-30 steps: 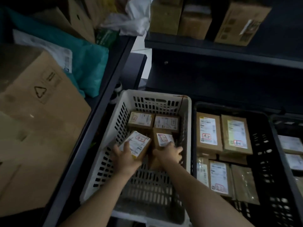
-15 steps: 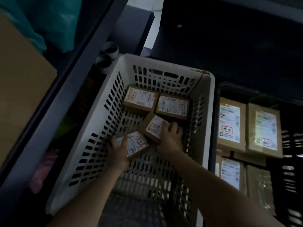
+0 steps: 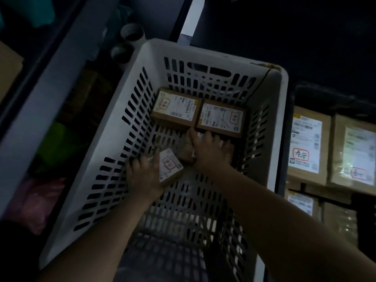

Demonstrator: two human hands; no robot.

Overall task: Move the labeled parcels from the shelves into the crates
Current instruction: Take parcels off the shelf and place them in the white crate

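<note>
Cardboard labelled parcel (image 3: 169, 166), gripped by the left hand (image 3: 142, 176), lay skewed beside the white slotted crate (image 3: 101, 159)'s left wall; the right hand (image 3: 209, 153) clasped another brown parcel (image 3: 186, 151).

White slotted crate (image 3: 114, 159); brown parcels (image 3: 175, 107) with white labels, red-boxed markings; black crate (image 3: 289, 139) beside.

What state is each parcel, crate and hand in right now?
White crate: upright, open, holding four small parcels.
Back-left parcel: flat, label up.
Back-right parcel: flat, label up, beside the first.
Left hand: on a tilted parcel, label up.
Right hand: covering another parcel; grip unclear.
Black crate: holds larger labeled boxes, flat.
</note>
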